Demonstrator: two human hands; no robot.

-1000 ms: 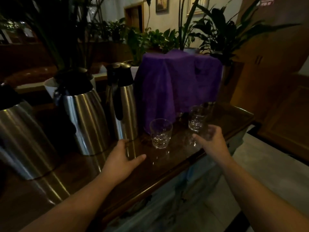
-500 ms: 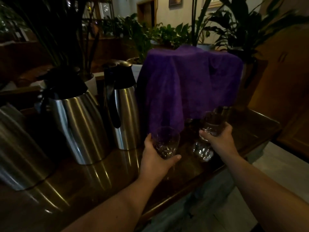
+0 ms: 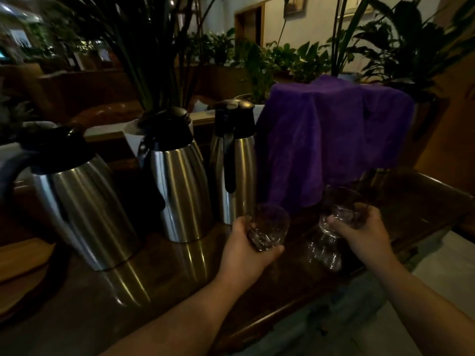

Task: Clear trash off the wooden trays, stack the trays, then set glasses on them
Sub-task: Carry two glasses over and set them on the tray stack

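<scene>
On the dark wooden counter (image 3: 159, 286) both my hands are busy: left hand (image 3: 246, 249) wrapped around a cut-glass tumbler (image 3: 268, 228), fingers curled under its base, thumb up the near side. Right hand (image 3: 359, 233) closed on a second tumbler (image 3: 339, 213), gripped around its middle. Both glasses look lifted clear of the surface, upright, probably so I can carry them to the trays. No wooden trays visible from here, so drop-off spot can't be told. Tight at the back: three steel thermal jugs, nearest one (image 3: 235, 163) just behind the left glass, and a purple cloth (image 3: 334, 140) draped over something behind the right glass. Counter edge (image 3: 295, 314) runs below my wrists; open floor to the right, so pulling back toward me is the free path.
</scene>
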